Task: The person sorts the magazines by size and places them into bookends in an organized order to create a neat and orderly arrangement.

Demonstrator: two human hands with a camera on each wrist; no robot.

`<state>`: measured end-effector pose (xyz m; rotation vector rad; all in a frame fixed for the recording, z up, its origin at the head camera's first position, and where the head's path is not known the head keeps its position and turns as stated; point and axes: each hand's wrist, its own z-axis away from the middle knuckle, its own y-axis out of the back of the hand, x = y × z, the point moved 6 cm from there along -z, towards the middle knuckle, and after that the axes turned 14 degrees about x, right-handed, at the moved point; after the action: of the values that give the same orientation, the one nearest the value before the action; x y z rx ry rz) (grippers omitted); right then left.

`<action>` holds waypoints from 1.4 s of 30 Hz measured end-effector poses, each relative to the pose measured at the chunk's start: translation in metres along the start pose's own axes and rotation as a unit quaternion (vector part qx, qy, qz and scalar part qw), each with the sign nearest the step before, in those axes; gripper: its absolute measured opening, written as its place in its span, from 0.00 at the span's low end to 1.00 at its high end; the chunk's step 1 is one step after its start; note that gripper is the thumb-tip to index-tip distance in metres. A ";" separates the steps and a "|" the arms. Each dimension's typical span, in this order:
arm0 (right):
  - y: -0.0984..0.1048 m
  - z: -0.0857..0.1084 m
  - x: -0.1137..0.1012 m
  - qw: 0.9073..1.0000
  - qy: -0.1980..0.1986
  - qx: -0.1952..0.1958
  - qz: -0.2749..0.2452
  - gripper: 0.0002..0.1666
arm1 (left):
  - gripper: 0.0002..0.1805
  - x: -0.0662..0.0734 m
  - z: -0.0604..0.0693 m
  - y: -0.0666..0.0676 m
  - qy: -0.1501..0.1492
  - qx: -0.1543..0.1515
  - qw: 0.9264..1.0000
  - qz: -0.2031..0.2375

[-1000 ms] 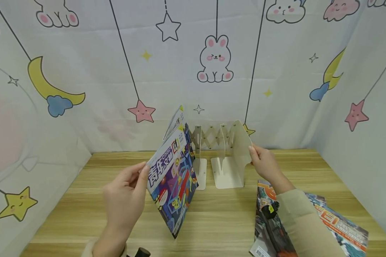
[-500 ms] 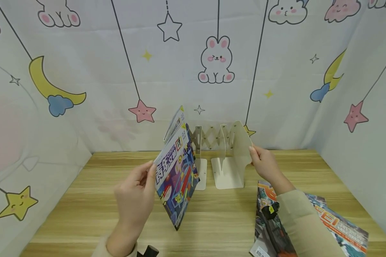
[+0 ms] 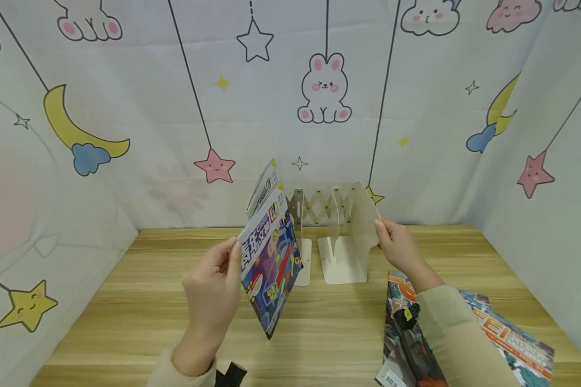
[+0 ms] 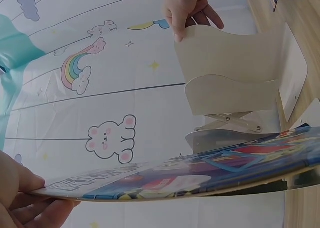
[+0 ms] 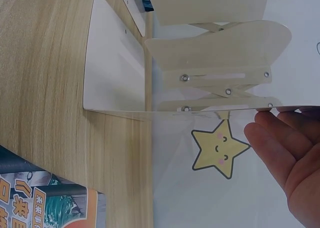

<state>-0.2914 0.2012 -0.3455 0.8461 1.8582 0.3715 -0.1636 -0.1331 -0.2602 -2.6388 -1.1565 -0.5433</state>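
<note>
- White cartoon-print cloth on the walls; wood-grain table below, its far edge against the cloth.
- Cream metal rack upright near the table's far edge, about mid-length; upright plates, crisscross links at the back.
- Left hand: grasping, thumb on the cover, fingers behind, pinching the title edge of a magazine.
- Held magazine: tilted, bottom corner pointing toward the table's near edge, in front of the rack's left end, hiding part of it. Contact with rack: can't tell.
- Second magazine: behind the held one, leaning at the rack's left end; lower part hidden.
- Right hand: pinching the front edge of the rack's right end plate.
- Two more magazines at the table's near right corner, partly under the right sleeve: dark one, blue-and-orange one.
- Handling, judged: magazine light, thin, bendy, glossy so maybe slippery; corners likely crease easily. Best hold: flat pinch along one edge, away from the corners.
- Rack, judged: stiff sheet plates, folding links likely give sideways; take the end plate by its edge.
</note>
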 end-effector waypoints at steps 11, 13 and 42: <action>0.000 0.001 0.000 1.000 0.004 0.003 0.002 0.30 | 0.05 0.000 0.004 -0.008 0.007 -0.011 1.000 0.003; -0.001 0.001 0.001 1.000 0.001 0.003 0.003 0.30 | 0.05 -0.001 0.004 -0.009 0.005 -0.009 1.000 0.002; -0.007 -0.005 0.003 1.000 -0.001 0.016 0.006 0.29 | 0.07 -0.008 -0.021 -0.021 -0.019 0.015 1.000 -0.009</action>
<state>-0.2991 0.1993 -0.3497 0.8791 1.8620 0.3502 -0.1894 -0.1316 -0.2438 -2.6270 -1.1902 -0.4778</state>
